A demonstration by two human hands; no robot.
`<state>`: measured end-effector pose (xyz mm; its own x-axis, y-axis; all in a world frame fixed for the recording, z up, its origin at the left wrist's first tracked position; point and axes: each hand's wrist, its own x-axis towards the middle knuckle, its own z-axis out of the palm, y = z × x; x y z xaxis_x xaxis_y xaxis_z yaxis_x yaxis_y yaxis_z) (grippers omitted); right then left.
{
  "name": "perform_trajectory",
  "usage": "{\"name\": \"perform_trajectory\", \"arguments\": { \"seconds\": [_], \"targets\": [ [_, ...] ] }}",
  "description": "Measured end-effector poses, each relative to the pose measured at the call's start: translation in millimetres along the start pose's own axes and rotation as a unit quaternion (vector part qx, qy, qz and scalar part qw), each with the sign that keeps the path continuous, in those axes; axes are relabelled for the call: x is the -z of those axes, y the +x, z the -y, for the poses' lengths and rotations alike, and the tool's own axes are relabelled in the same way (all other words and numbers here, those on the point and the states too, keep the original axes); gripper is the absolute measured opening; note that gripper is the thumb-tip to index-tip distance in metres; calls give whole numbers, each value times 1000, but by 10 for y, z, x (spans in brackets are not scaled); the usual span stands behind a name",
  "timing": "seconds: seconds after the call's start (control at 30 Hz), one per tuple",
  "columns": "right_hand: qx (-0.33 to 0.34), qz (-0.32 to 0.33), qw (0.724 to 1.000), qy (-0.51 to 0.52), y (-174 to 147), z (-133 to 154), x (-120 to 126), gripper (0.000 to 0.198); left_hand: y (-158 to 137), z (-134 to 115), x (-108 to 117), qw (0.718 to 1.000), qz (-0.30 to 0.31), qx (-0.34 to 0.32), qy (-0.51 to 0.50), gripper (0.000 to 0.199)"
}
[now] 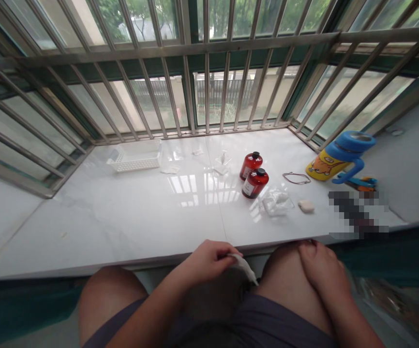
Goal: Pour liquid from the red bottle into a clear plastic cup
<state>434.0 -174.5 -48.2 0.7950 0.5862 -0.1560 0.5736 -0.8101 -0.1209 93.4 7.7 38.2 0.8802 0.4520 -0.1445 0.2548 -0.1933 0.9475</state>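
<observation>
Above my lap, close to the sill's front edge, my left hand (209,260) is closed on a limp white tissue (246,268), pinched between thumb and fingers and hanging down to the right. My right hand (323,266) rests open on my right knee, with nothing seen in it and its fingertips partly hidden. On the sill beyond stand two red bottles (255,184) with black caps, upright and close together. Next to them are a clear plastic bag (277,203) and a small beige block (306,206).
A white perforated basket (135,162) sits at the back left of the glossy white sill (151,212). Crumpled white scraps (170,169) and a clear nozzle piece (223,157) lie near the middle. A thin cord (296,178) lies by a blue-and-yellow flask (335,159). Metal bars (206,92) enclose the sill.
</observation>
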Motion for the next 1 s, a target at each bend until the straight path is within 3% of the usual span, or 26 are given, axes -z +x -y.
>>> {"name": "perform_trajectory", "arguments": {
  "seconds": [0.07, 0.13, 0.2, 0.23, 0.27, 0.3, 0.4, 0.53, 0.63, 0.73, 0.87, 1.0],
  "targets": [
    [7, -3, 1000, -3, 2, -3, -13, 73, -166, 99, 381, 992, -100, 59, -42, 31],
    [17, -4, 1000, -6, -3, -3, -15, 73, -237, 228, 860, 962, -253, 103, -11, 34],
    [17, -4, 1000, -6, -11, 0, -8, 75, -233, 353, 1354, 892, -411, 165, 92, 36],
    [12, -5, 1000, -5, -16, 3, -1, 76, -203, 404, 1578, 851, -454, 203, 170, 35],
    [9, -6, 1000, -4, -20, 7, 6, 76, -154, 444, 1773, 810, -477, 241, 242, 33],
    [10, -7, 1000, -3, -24, 13, 13, 76, -82, 471, 1931, 793, -487, 253, 266, 32],
    [25, -9, 1000, -4, -30, 32, 32, 71, 276, 484, 2150, 780, -484, 266, 294, 34],
    [17, -11, 1000, -3, -19, 39, 28, 69, 966, 378, 1938, 810, -427, 244, 319, 34],
    [5, -10, 1000, 0, -3, 18, 2, 71, 1440, 253, 1578, 852, -353, 192, 335, 31],
    [0, -12, 1000, 0, 13, -8, -28, 70, 1717, 134, 1165, 882, -286, 147, 346, 29],
    [-3, -17, 1000, 1, 36, -22, -47, 68, 1714, 3, 562, 905, -216, 99, 352, 35],
    [-2, -11, 1000, -3, 46, -18, -44, 64, 1388, -118, -99, 929, -131, 27, 344, 39]
  ]
}}
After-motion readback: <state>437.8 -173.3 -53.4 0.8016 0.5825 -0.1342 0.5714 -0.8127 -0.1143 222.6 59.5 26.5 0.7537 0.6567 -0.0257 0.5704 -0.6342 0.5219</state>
